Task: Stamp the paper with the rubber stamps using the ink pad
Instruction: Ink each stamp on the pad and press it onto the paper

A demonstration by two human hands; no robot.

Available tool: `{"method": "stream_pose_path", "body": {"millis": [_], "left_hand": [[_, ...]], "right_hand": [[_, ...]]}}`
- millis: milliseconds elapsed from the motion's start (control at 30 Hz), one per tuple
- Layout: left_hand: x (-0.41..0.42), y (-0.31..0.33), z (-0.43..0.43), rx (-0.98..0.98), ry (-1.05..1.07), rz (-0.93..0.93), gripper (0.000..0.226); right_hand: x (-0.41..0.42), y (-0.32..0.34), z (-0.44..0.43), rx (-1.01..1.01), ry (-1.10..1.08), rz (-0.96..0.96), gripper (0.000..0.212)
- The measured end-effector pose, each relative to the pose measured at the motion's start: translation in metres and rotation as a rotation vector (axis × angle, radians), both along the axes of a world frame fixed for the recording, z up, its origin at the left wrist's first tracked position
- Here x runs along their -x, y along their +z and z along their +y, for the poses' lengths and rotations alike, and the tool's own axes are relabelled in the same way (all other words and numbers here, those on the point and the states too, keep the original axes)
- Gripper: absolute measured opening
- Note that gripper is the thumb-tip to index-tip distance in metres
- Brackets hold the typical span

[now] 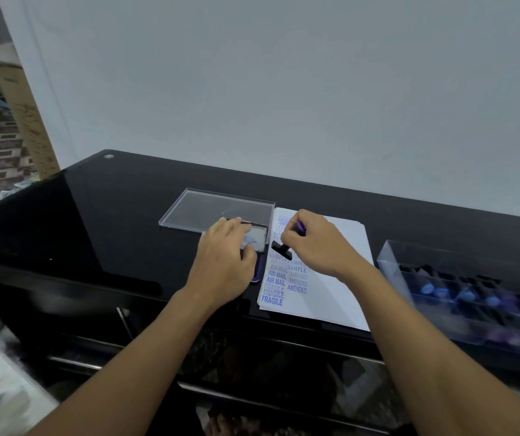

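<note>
Head view: black glossy desk [110,221] against a plain pale wall.

Paper [337,278], a thin white stack, lies mid-desk, its near edge at the desk's near edge. The left side carries two columns of blue prints: FRAGILE, AIR MAIL, SAMPLE, AMENDED (the far ones are fainter and hard to read).

Ink pad [257,239] sits just left of the paper, close to its left edge. Left hand [224,259] grips it, fingers curled over the top and thumb on the near side, covering most of it.

Right hand [318,243] pinches the rubber stamp [282,250] by its purple handle. The black base is tilted, pointing left and down over the left print column. Cannot tell whether the base touches the sheet.

Flat clear lid [214,209] lies on the desk just beyond the ink pad, left of the paper's far corner.

Clear plastic box [460,278] sits at the right, apart from the paper, holding more stamps with blue and purple handles; blurred, count unclear.

Cardboard box [22,121] stands on the floor far left, beside the desk.
</note>
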State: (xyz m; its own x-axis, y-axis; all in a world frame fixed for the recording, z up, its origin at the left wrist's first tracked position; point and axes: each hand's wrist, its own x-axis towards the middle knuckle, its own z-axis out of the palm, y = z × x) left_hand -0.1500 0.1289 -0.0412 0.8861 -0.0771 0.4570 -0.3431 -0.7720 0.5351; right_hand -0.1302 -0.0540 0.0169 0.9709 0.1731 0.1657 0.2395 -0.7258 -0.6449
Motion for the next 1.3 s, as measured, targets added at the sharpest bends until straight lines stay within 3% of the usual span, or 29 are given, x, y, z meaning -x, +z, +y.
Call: {"method": "stream_pose_path", "body": {"millis": [133, 367, 700, 1300], "left_hand": [[0.004, -0.013, -0.018, -0.068, -0.060, -0.031, 0.037], [0.000, -0.039, -0.030, -0.251, -0.081, -0.019, 0.050], [0.001, -0.051, -0.029, -0.268, -0.072, -0.096, 0.047], [-0.002, -0.059, -0.026, -0.283, -0.056, -0.158, 0.045]], "right_hand": [[0.008, -0.007, -0.016, 0.044, -0.041, 0.016, 0.017], [0.021, -0.023, -0.031, 0.117, -0.029, 0.093, 0.022], [0.027, -0.032, -0.027, 0.295, 0.075, 0.078, 0.021], [0.029, -0.038, -0.021, 0.364, 0.096, 0.061, 0.024]]}}
